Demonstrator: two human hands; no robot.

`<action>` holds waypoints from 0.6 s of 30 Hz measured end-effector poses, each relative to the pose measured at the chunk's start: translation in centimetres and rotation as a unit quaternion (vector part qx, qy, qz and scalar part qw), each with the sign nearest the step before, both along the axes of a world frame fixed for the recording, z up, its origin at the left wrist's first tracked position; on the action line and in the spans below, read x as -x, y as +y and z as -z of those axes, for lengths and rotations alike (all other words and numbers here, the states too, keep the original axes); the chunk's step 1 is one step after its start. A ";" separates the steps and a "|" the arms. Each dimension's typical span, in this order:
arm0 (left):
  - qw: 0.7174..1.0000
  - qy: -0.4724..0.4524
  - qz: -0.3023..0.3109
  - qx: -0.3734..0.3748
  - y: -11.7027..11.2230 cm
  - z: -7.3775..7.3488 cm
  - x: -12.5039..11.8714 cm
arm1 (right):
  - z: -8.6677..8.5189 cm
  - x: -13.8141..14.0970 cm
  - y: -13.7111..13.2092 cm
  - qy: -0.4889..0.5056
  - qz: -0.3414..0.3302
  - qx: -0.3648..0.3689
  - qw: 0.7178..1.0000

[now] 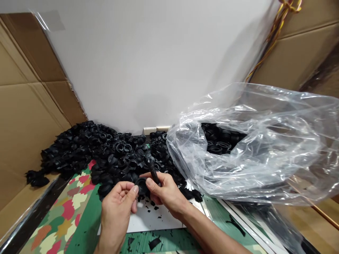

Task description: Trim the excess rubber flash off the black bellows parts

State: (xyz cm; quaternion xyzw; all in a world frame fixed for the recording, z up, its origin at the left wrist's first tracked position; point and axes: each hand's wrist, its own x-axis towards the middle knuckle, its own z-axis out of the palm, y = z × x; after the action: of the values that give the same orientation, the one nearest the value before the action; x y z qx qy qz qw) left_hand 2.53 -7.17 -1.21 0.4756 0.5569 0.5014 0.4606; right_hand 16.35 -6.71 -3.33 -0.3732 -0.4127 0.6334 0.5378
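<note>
My left hand [118, 204] and my right hand [165, 192] meet low in the middle of the view, both pinched on one small black ribbed rubber part [141, 185]. A thin black strip [154, 173] sticks up from between my right thumb and fingers. Just beyond my fingers lies a big heap of the same black rubber parts [106, 155], spread from the left cardboard wall to the centre. To the right of my hands, a clear plastic bag [265, 148] lies open on its side with more black parts [221, 139] inside.
A white sheet [153, 217] with black scraps on it lies under my hands, on a green patterned tabletop [79, 218]. Cardboard walls stand at the left [26, 106] and right [299, 53], a white wall [148, 63] behind. Coloured wires [275, 31] hang at top right.
</note>
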 end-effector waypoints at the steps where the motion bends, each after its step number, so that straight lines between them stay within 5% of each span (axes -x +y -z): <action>1: 1.000 -0.005 -0.008 -0.009 0.0 0.1 0.1 | -0.1 0.0 0.0 0.010 -0.009 0.004 1.000; 5: 0.998 0.021 -0.001 -0.067 -0.3 0.4 0.4 | -0.2 0.2 -0.1 0.036 -0.009 0.030 0.999; 9: 0.967 0.172 0.060 -0.177 -0.4 0.5 1.4 | -0.2 0.4 -0.1 0.031 0.019 0.044 0.998; 18: 0.772 0.455 0.092 -0.435 -0.3 0.0 1.7 | 0.2 0.7 -0.1 -0.012 0.073 0.020 0.997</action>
State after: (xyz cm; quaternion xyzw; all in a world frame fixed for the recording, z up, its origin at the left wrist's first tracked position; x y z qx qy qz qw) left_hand 0.85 -7.45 -1.19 0.8466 0.3776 0.3703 -0.0589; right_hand 15.63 -6.83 -3.50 -0.4207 -0.3780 0.5958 0.5702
